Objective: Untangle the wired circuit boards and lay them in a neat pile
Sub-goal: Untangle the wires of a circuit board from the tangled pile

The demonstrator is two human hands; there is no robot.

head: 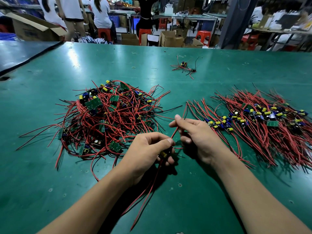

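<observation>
A tangled heap of small green circuit boards (pixel 108 114) with red and black wires lies left of centre on the green table (pixel 185 200). To the right, a sorted pile of boards (pixel 263 119) lies with its wires fanned out in line. My left hand (pixel 148 151) grips one wired board (pixel 163 154) with a yellow capacitor; its red and black wires hang toward me. My right hand (pixel 195 132) pinches a red wire (pixel 176 130) that runs up from that board between thumb and forefinger.
A small separate clump of wired boards (pixel 184 67) and a rubber band (pixel 133 67) lie farther back on the table. Beyond the far edge are cardboard boxes (pixel 170 38), red stools and people at other benches. A dark mat (pixel 22 53) covers the back left.
</observation>
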